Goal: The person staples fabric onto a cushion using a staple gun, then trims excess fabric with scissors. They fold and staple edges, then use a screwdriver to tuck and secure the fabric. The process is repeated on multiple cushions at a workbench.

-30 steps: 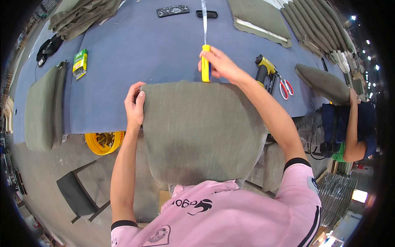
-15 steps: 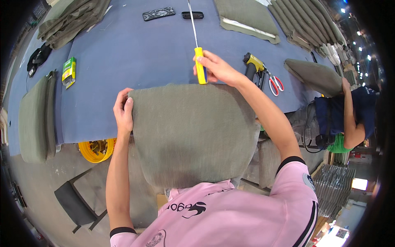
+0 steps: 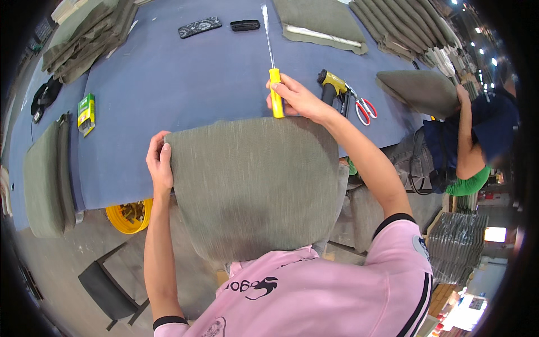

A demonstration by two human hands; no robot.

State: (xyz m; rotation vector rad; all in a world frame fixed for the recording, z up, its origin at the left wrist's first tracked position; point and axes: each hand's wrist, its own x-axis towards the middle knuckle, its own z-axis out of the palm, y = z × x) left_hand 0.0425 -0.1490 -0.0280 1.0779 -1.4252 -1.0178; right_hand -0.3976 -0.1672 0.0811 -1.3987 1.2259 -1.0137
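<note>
An olive-grey upholstered cushion (image 3: 255,185) rests against my torso, its far edge over the blue table. My left hand (image 3: 159,163) grips its far left corner, thumb on top and the other fingers partly hidden around the side. My right hand (image 3: 300,102) is wrapped round the yellow handle of a screwdriver (image 3: 275,90), just beyond the cushion's far edge. The long metal shaft points away from me over the table. To the right of that hand lie a yellow-and-black staple gun (image 3: 333,84) and red-handled pliers (image 3: 366,110).
Left on the blue table (image 3: 146,90) are a green-and-yellow box (image 3: 86,114) and upright cushions (image 3: 45,174). Fabric stacks (image 3: 92,39) line the back. A yellow bucket (image 3: 130,218) stands below the table edge. At right a co-worker (image 3: 466,135) holds another cushion (image 3: 418,92).
The view has shifted slightly, and the cushion with my left hand sits a little further left. The screwdriver's shaft leans less to the left. Both hands keep their grips.
</note>
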